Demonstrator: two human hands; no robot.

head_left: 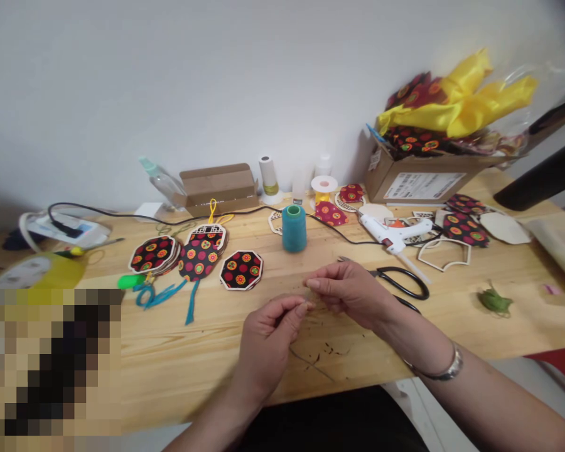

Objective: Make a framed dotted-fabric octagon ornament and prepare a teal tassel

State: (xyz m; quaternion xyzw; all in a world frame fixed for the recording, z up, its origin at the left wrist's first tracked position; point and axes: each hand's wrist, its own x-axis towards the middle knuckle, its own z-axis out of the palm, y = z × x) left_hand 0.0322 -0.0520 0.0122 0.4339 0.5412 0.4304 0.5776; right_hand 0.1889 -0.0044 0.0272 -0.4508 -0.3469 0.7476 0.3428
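Observation:
Close together above the front of the wooden table, both hands are closed in pinches. My left hand [274, 336] presses thumb against forefinger. My right hand [348, 290] pinches just above and to the right of it. Anything between the fingertips is too fine to make out. A thin dark strand [313, 365] runs below my left hand, among small dark scraps. Behind the hands stands a teal thread spool [294, 231]. Black-handled scissors [402, 282] lie beside my right hand, partly hidden by it. An octagonal flower-patterned piece [242, 270] lies to the left.
Left are stacked patterned pieces [153, 254], a patterned piece with teal ribbons [200, 254] and a power strip [70, 229]. Right are a white glue gun [390, 232], wooden frames [445, 253] and green thread [494, 300]. A cardboard box [419, 179] overflows with fabric.

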